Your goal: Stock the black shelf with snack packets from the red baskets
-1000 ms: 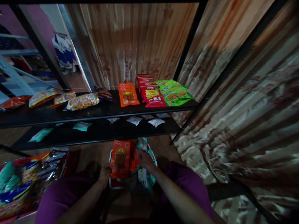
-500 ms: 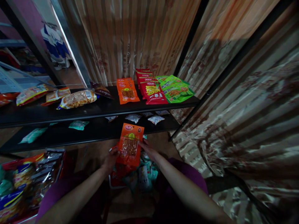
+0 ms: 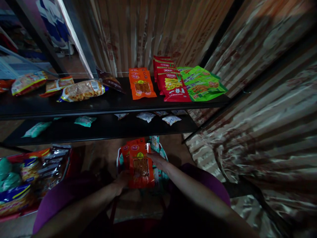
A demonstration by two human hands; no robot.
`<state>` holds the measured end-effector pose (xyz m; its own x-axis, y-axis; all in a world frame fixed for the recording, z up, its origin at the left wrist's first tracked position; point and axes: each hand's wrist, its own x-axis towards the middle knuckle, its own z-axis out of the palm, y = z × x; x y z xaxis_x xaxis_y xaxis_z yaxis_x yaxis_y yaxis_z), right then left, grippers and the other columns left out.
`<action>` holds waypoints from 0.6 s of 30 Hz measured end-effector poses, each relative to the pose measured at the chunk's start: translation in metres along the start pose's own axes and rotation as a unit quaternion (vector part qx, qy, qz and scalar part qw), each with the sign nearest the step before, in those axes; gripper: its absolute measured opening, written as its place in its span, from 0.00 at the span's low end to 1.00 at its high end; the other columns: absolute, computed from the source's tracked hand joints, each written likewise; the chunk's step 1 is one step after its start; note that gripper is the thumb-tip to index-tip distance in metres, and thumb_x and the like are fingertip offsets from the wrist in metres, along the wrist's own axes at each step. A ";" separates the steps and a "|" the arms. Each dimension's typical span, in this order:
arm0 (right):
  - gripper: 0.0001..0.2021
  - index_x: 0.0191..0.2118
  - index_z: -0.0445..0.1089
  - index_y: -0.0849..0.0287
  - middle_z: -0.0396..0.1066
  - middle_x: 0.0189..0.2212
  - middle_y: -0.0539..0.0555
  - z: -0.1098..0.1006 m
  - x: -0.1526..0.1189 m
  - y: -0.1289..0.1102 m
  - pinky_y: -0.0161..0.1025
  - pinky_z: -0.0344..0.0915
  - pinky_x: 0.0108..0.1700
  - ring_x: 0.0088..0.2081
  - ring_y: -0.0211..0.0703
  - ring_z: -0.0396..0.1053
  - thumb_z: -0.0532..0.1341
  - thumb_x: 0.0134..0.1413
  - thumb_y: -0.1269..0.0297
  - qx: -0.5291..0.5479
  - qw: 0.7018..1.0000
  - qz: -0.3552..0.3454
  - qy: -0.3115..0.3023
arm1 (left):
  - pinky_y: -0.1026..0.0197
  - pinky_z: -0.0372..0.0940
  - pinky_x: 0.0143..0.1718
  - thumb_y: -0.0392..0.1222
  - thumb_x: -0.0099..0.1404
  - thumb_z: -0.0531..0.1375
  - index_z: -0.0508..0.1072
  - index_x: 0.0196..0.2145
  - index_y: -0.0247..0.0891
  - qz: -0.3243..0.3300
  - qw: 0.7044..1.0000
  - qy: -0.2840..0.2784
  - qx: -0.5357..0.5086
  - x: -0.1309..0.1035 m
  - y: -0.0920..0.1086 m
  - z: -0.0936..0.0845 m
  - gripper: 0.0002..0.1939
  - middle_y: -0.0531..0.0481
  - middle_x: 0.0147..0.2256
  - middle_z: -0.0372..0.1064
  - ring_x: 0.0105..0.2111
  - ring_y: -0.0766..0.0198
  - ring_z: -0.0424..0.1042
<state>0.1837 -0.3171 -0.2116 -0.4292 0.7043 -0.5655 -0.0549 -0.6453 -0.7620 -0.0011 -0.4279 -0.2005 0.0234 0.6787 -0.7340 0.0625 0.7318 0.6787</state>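
Head view: snack basket (image 3: 27, 178) at far left on the floor. Left hand (image 3: 122, 180) grips the lower left edge of an orange packet (image 3: 140, 165); right hand (image 3: 158, 161) pinches its upper right edge. The packet is held upright above a white basket (image 3: 158, 172), below the shelves (image 3: 104, 105).

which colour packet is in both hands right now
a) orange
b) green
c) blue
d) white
a: the left hand grips the lower left edge and the right hand the upper right edge of an orange packet, held low in front of the shelf; the green packets lie on top of that shelf, untouched.
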 end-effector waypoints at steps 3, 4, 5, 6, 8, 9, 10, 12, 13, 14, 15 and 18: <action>0.18 0.34 0.72 0.58 0.78 0.31 0.54 0.002 0.001 -0.012 0.45 0.71 0.40 0.34 0.49 0.76 0.71 0.35 0.55 0.018 1.000 -0.020 0.008 | 0.58 0.66 0.34 0.45 0.47 0.65 0.75 0.29 0.37 0.004 0.998 0.009 -0.066 0.001 0.020 -0.006 0.12 0.48 0.27 0.75 0.32 0.57 0.74; 0.18 0.33 0.72 0.59 0.78 0.31 0.54 0.002 0.002 -0.016 0.45 0.71 0.40 0.34 0.50 0.76 0.71 0.34 0.55 0.025 0.999 -0.032 0.013 | 0.59 0.66 0.35 0.45 0.46 0.67 0.74 0.29 0.36 0.025 0.996 0.014 -0.088 0.003 0.029 -0.010 0.13 0.48 0.27 0.75 0.32 0.58 0.74; 0.18 0.33 0.73 0.59 0.78 0.31 0.54 0.002 0.003 -0.020 0.44 0.70 0.40 0.33 0.50 0.76 0.71 0.35 0.54 0.031 0.998 -0.045 0.016 | 0.59 0.66 0.35 0.46 0.45 0.67 0.74 0.29 0.36 0.053 0.992 0.015 -0.110 0.006 0.038 -0.015 0.14 0.48 0.28 0.75 0.31 0.58 0.74; 0.18 0.33 0.73 0.58 0.78 0.31 0.55 0.001 0.004 -0.024 0.44 0.70 0.40 0.33 0.50 0.76 0.71 0.35 0.53 0.035 0.998 -0.058 0.019 | 0.59 0.67 0.35 0.46 0.44 0.68 0.74 0.29 0.35 0.077 0.989 0.016 -0.129 0.010 0.047 -0.020 0.16 0.47 0.29 0.75 0.31 0.58 0.74; 0.19 0.33 0.73 0.58 0.78 0.31 0.55 0.000 0.006 -0.032 0.44 0.70 0.40 0.33 0.49 0.76 0.71 0.35 0.53 0.039 0.995 -0.079 0.038 | 0.58 0.67 0.36 0.47 0.43 0.70 0.74 0.32 0.35 0.112 0.980 0.025 -0.161 0.017 0.063 -0.027 0.19 0.45 0.32 0.76 0.32 0.58 0.75; 0.19 0.32 0.73 0.58 0.78 0.31 0.55 -0.001 0.007 -0.035 0.44 0.70 0.40 0.33 0.49 0.76 0.71 0.35 0.53 0.041 0.994 -0.087 0.051 | 0.58 0.67 0.36 0.47 0.42 0.70 0.75 0.33 0.35 0.122 0.977 0.034 -0.172 0.021 0.070 -0.029 0.20 0.45 0.33 0.76 0.32 0.58 0.75; 0.19 0.32 0.73 0.58 0.78 0.30 0.54 -0.001 0.007 -0.039 0.43 0.70 0.40 0.33 0.48 0.76 0.72 0.34 0.53 0.044 0.993 -0.094 0.063 | 0.57 0.67 0.36 0.47 0.42 0.70 0.75 0.34 0.35 0.133 0.974 0.042 -0.178 0.023 0.077 -0.029 0.21 0.44 0.34 0.76 0.33 0.57 0.75; 0.19 0.32 0.74 0.58 0.78 0.30 0.54 -0.001 0.008 -0.045 0.43 0.70 0.40 0.33 0.48 0.76 0.72 0.33 0.54 0.053 0.991 -0.102 0.073 | 0.58 0.67 0.36 0.48 0.45 0.70 0.75 0.35 0.35 0.152 0.970 0.046 -0.183 0.027 0.088 -0.028 0.21 0.43 0.35 0.76 0.33 0.57 0.75; 0.19 0.33 0.74 0.58 0.78 0.30 0.53 -0.001 0.007 -0.048 0.43 0.70 0.39 0.33 0.48 0.76 0.73 0.33 0.54 0.058 0.991 -0.103 0.070 | 0.58 0.68 0.36 0.48 0.46 0.69 0.75 0.36 0.35 0.160 0.968 0.047 -0.187 0.028 0.093 -0.026 0.20 0.43 0.35 0.76 0.33 0.57 0.75; 0.19 0.33 0.74 0.58 0.78 0.30 0.53 -0.001 0.007 -0.051 0.43 0.70 0.39 0.33 0.48 0.76 0.73 0.33 0.54 0.062 0.991 -0.103 0.068 | 0.58 0.68 0.36 0.48 0.48 0.68 0.75 0.36 0.35 0.167 0.966 0.050 -0.190 0.028 0.098 -0.024 0.19 0.43 0.36 0.77 0.33 0.58 0.75; 0.19 0.34 0.74 0.58 0.78 0.30 0.53 0.000 0.006 -0.054 0.43 0.70 0.38 0.33 0.48 0.76 0.73 0.33 0.54 0.063 0.990 -0.103 0.067 | 0.59 0.68 0.36 0.48 0.49 0.68 0.75 0.36 0.35 0.173 0.964 0.057 -0.193 0.029 0.103 -0.022 0.18 0.43 0.36 0.77 0.33 0.58 0.75; 0.19 0.33 0.74 0.59 0.78 0.30 0.53 0.001 0.002 -0.060 0.41 0.69 0.37 0.33 0.48 0.76 0.73 0.34 0.54 0.052 0.990 -0.107 0.076 | 0.61 0.67 0.33 0.45 0.51 0.66 0.75 0.34 0.35 0.190 0.958 0.091 -0.194 0.029 0.114 -0.017 0.13 0.46 0.33 0.77 0.29 0.61 0.73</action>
<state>0.1851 -0.2771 -0.1669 -0.2576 0.8593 -0.4418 -0.2249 -0.4980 -0.8375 -0.0108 -0.3237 -0.1439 -0.2052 0.8746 -0.4393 -0.2933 0.3732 0.8802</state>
